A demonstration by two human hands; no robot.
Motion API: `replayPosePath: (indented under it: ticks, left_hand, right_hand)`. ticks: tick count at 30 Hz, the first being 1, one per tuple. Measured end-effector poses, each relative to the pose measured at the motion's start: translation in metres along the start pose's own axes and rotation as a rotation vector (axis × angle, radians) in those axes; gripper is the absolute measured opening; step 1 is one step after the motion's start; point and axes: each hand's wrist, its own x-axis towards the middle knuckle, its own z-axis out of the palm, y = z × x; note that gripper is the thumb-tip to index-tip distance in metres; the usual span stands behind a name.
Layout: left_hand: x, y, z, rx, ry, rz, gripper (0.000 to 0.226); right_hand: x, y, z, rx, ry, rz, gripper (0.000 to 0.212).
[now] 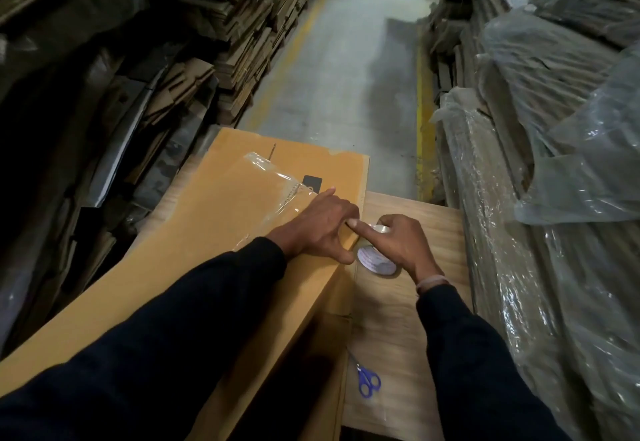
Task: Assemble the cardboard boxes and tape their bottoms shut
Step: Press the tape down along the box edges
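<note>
Head view: tape roll (376, 260) (box-edge (360, 198)).

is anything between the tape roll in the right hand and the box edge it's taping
Nothing visible blocks it. The right hand grips the tape roll right beside the cardboard box edge, and the left hand presses the box top there. The scissors lie nearer the person on the table, out of the way.

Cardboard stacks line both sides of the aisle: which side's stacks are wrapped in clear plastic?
The right-hand stacks carry crinkled clear plastic sheeting; the left-hand stacks show bare cardboard edges.
</note>
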Motion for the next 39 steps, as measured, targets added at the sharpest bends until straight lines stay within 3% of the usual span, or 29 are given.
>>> replayPosePath:
  ticks: [4, 10, 15, 17, 21, 32, 37, 39]
  left_hand:
    - [0.003, 0.002, 0.002, -0.008, -0.029, 0.064, 0.077]
    - [-0.003, 0.014, 0.005, -0.016, -0.074, 0.141, 0.076]
    - [-0.013, 0.018, 0.010, -0.033, -0.094, 0.192, 0.074]
    - [-0.017, 0.019, 0.011, -0.026, -0.119, 0.201, 0.074]
    - [-0.021, 0.020, 0.010, 0.000, -0.123, 0.199, 0.074]
    - [-0.027, 0.029, 0.003, 0.053, -0.175, 0.110, 0.085]
    - [-0.031, 0.041, -0.004, 0.085, -0.158, 0.055, 0.065]
    - [-0.036, 0.048, -0.003, 0.196, -0.155, 0.034, 0.072]
  right_hand:
    - [-0.018, 0.017, -0.004, 0.151, -0.018, 0.056, 0.073]
    - [-0.041, 0.024, 0.001, 0.183, -0.013, 0.132, 0.081]
    - [-0.055, 0.030, 0.002, 0.182, -0.022, 0.139, 0.068]
    - [-0.059, 0.031, 0.005, 0.114, 0.007, 0.146, 0.072]
    - [-0.070, 0.027, 0.008, -0.046, 0.031, 0.196, 0.089]
    - [-0.084, 0.007, 0.006, -0.128, 0.002, 0.322, 0.094]
    - [-0.086, 0.007, 0.006, -0.118, 0.035, 0.285, 0.093]
    - [-0.086, 0.013, 0.007, -0.064, 0.065, 0.226, 0.090]
